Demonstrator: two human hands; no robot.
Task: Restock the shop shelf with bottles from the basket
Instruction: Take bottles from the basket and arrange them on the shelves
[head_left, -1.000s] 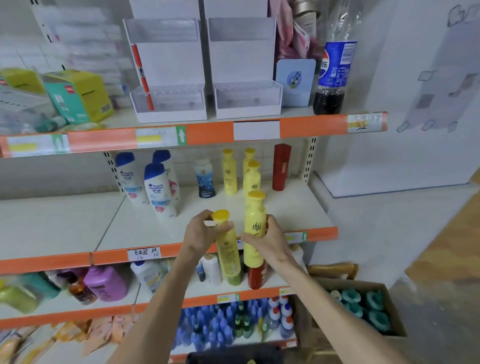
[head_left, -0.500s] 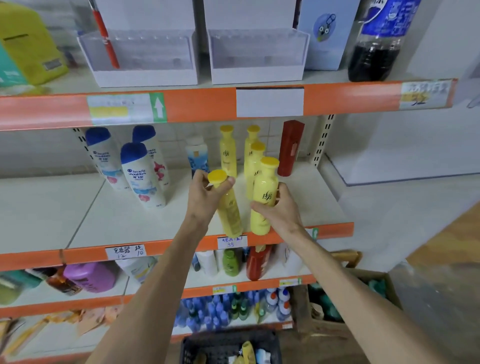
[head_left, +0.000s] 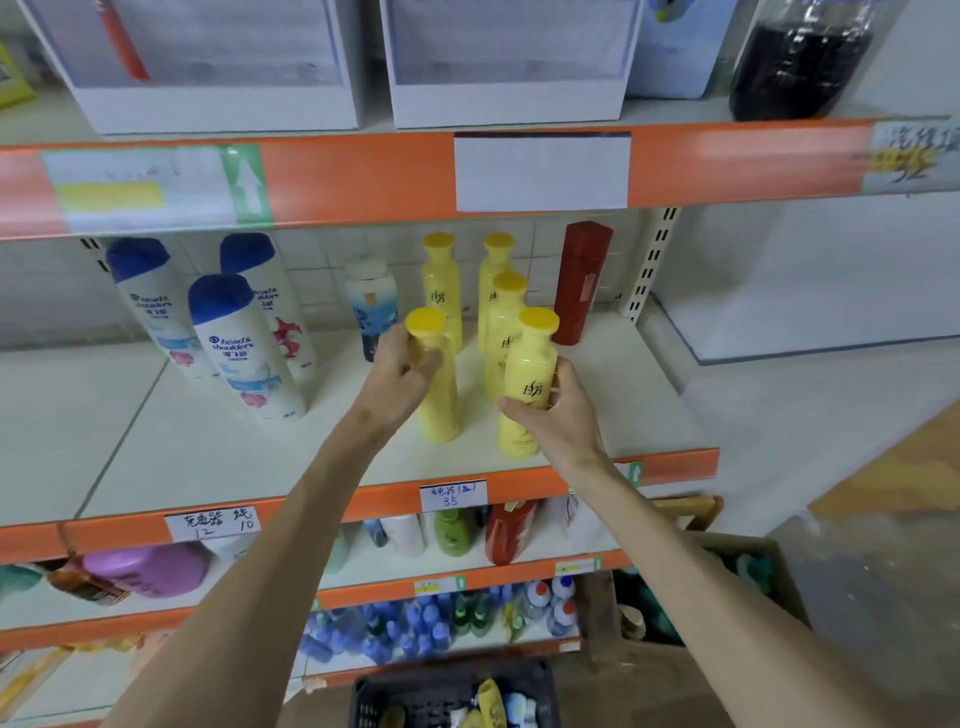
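Orange-edged white metal shop shelves (head_left: 670, 465) fill the view, the middle shelf carrying blue-capped white shampoo bottles (head_left: 244, 348) on the left and a tall red box (head_left: 581, 283) at the back right. Three yellow plastic bottles with yellow caps (head_left: 506, 312) stand upright in the middle of that shelf. Just in front of them, the left hand (head_left: 397, 374) has its grip wrapped around the neck of a slim yellow bottle (head_left: 436, 400), whose base rests on the shelf. The right hand (head_left: 563, 410) grips the body of a rounder yellow bottle (head_left: 527, 374) near the shelf's front edge, just beside the other one. At the bottom edge, a dark plastic basket (head_left: 457, 696) holds several more bottles.
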